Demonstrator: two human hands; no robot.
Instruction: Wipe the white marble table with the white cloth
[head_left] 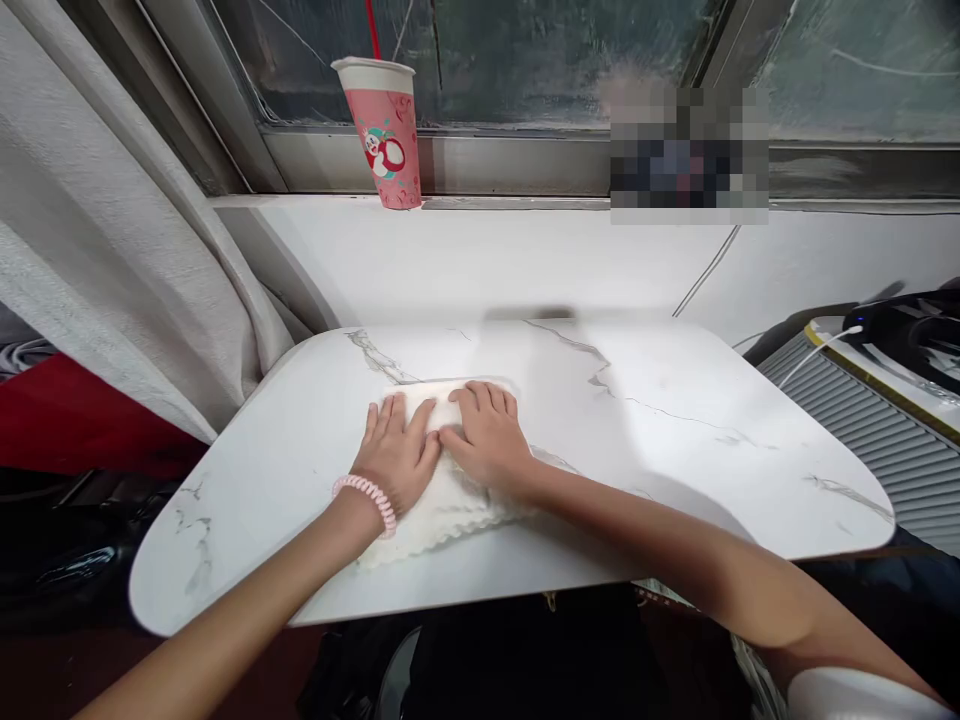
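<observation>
Cloth (450, 515): white, w/ scalloped near edge; lies on desk (660, 450), L of desk ctr., under both hands. Shallow wrinkles show beside R hand (487, 440). Desk top: white w/ grey marble-type veins, rounded corners.

Layout, L to R:

1. Curtain (112, 220): pale, hangs at desk's L end. Red fabric (90, 420) shows below it; dark glossy item (67, 565) lower still, ID unclear.
2. L hand (397, 455): open, palm down, fingers ext. fwd. & slightly spread, resting on cloth's L part. Pink coil band (367, 492) around L wrist.
3. Cup (396, 110): pink, white upper band, cartoon print, red straw (373, 30); stands on window sill (517, 203) behind desk.
4. R hand: open, palm down, on cloth's far R part; fingers ext. fwd., thumb just beside L thumb.
5. Pixelated patch (690, 155): at window frame, R of ctr.; contents unreadable. Thin cord (705, 272) runs down wall below it.
6. White sleeve (855, 695): on R arm, bottom R.
7. Ribbed grey unit (885, 440): beside desk's R end; black item (911, 335) on top w/ white cable (817, 350) attached.
</observation>
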